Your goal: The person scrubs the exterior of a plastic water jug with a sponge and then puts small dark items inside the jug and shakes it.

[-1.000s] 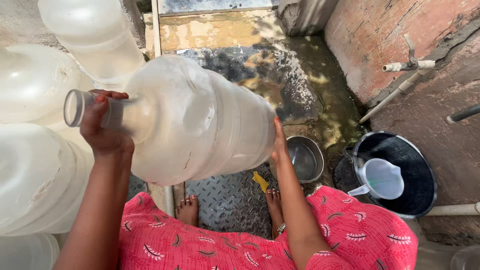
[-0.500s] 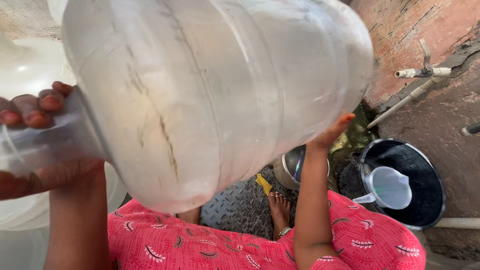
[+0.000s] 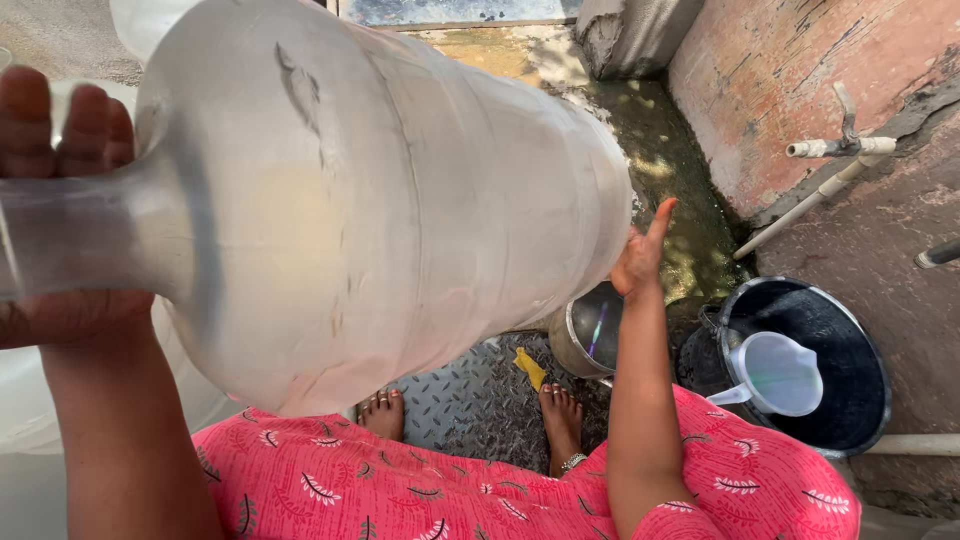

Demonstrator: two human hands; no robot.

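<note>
Compared with half a second back, the big translucent water jug [image 3: 400, 190] is tipping lower at the base end and swinging a bit left, so more of the wet concrete ground [image 3: 660, 170] and the wall tap [image 3: 845, 145] is showing past it. There's only the head view, so here's what it's giving: the left hand [image 3: 60, 215] is wrapping tight around the jug's neck, fingers over the top, while the right hand [image 3: 640, 260] is pressing flat against the base rim, fingers spread and not really curling round anything. The jug is hanging in the air, lying nearly sideways in front of the pink dress [image 3: 520, 490], above the checker-plate floor [image 3: 480, 400] and the bare feet. Below the base end a steel pot [image 3: 590, 335] is sitting, with a black bucket [image 3: 850, 400] just beside it holding a white plastic mug [image 3: 780, 375]. My take: she's doing best by keeping the neck grip firm and the base palm centred, since a smooth wet jug this size could be slipping easily.
</note>
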